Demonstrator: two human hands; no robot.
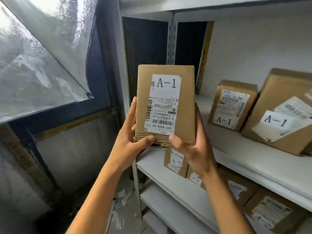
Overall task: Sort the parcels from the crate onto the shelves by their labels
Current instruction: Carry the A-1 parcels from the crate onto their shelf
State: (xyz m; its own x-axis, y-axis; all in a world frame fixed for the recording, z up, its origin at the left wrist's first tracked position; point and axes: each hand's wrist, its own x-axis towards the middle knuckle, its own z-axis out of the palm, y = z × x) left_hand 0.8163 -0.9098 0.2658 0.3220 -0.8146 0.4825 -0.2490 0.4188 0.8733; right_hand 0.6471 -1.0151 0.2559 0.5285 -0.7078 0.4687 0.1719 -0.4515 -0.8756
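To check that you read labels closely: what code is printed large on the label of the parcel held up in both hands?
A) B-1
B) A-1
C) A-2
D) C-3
B: the white label on the held parcel, gripped by the left hand and right hand, reads A-1 at its top.

I read "A-1" on the label of the held box (166, 105), with "690 R304-00 717" upside down below. Two shelf boxes, (232, 105) and (280, 114), read "A-1"; a lower box (175, 163) reads "A-2".
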